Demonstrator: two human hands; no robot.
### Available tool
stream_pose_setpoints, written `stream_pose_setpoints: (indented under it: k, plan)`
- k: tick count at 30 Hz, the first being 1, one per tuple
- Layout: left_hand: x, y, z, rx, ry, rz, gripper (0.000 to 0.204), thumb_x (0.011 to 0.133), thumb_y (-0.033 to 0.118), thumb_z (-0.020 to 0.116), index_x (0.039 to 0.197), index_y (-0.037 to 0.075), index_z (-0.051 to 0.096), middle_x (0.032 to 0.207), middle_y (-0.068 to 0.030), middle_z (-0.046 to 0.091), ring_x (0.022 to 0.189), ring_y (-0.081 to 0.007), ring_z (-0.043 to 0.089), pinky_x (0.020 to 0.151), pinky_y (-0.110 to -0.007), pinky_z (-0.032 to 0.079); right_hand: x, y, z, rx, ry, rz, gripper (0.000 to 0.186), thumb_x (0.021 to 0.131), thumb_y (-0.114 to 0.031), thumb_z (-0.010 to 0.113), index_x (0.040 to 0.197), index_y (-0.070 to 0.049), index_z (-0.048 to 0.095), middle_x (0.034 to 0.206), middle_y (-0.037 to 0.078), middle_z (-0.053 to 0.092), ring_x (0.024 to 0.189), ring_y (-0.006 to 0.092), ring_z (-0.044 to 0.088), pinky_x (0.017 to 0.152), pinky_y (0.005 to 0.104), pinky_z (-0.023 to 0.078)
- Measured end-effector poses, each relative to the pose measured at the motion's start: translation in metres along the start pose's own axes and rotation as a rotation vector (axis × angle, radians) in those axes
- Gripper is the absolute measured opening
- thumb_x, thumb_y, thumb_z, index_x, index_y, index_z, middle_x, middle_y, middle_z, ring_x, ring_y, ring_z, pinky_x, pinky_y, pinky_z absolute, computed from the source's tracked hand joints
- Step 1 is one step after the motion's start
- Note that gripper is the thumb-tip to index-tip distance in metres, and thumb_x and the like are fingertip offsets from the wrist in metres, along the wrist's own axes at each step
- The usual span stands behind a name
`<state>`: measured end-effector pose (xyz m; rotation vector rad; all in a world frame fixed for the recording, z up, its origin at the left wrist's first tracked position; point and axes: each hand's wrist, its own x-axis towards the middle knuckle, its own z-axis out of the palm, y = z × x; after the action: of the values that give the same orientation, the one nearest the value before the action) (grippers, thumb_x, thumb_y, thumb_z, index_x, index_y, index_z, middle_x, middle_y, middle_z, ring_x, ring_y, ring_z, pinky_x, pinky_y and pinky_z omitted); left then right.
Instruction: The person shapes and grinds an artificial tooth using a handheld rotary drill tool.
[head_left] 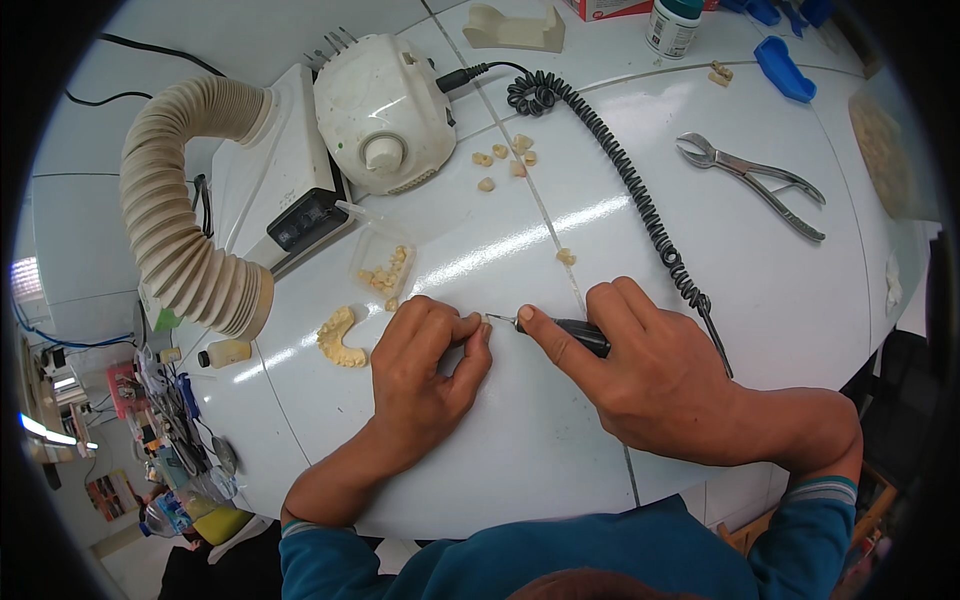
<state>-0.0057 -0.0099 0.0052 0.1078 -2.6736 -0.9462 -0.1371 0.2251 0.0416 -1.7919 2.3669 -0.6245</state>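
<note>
My right hand (pixel 650 370) is wrapped round a black rotary handpiece (pixel 583 336), its thin metal bit pointing left. The thumb lies along its front end. Between the thumb and fingers of my left hand (pixel 425 355) a tiny pale piece is pinched, mostly hidden by the fingertips; its kind cannot be made out. The bit's tip reaches those fingertips. Left of my left hand lies a cream plaster dental arch model (pixel 341 338). Beyond it stands a small clear plastic box (pixel 383 247) with several yellowish tooth-like pieces in it.
A white control unit (pixel 385 115) with a knob feeds the black coiled cord (pixel 625 165). A ribbed suction hose (pixel 165 205) arches at left. Metal pliers (pixel 755 180) lie at right. Several loose tooth-like pieces (pixel 518 168), a blue tray (pixel 784 70) and a white bottle (pixel 672 30) sit farther back.
</note>
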Motion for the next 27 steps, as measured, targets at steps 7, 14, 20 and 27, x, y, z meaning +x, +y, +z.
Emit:
stream_pose_setpoints:
  k: [7,14,20,27]
  plan:
    - [0.003,0.000,0.004,-0.003,-0.008,-0.011,0.014,0.090,-0.006,0.086,0.094,-0.003,0.072,0.092,-0.0129,0.070,0.080,-0.0228,0.069,0.071,-0.033,0.055,-0.001,0.005,0.001,0.013,-0.014,0.010,0.052,0.093,-0.004,0.071,0.144,0.007,0.074,0.097,0.013,0.052,0.091,0.0245,0.058,0.051,0.0274,0.049]
    - [0.001,-0.001,0.004,-0.005,-0.005,-0.005,0.015,0.090,-0.006,0.086,0.094,-0.003,0.072,0.092,-0.0132,0.069,0.080,-0.0234,0.069,0.072,-0.034,0.056,-0.001,0.004,0.002,0.016,-0.012,0.010,0.052,0.092,-0.004,0.071,0.143,0.007,0.074,0.098,0.012,0.052,0.091,0.0242,0.058,0.052,0.0275,0.049]
    - [0.002,-0.002,0.004,-0.005,0.012,0.028,0.015,0.091,-0.005,0.084,0.097,-0.002,0.071,0.091,-0.0118,0.067,0.078,-0.0221,0.066,0.069,-0.033,0.053,-0.004,0.005,0.003,0.018,0.010,0.016,0.054,0.091,-0.003,0.071,0.144,0.003,0.075,0.099,0.013,0.053,0.092,0.0244,0.059,0.052,0.0279,0.049]
    - [0.004,0.010,0.004,-0.022,0.020,-0.138,0.019,0.094,0.000,0.081,0.109,0.002,0.070,0.097,-0.0049,0.066,0.078,-0.0135,0.057,0.068,-0.029,0.044,-0.014,0.010,0.007,0.048,0.074,0.038,0.063,0.085,0.002,0.074,0.147,-0.004,0.075,0.104,0.014,0.056,0.097,0.0281,0.064,0.057,0.0328,0.054]
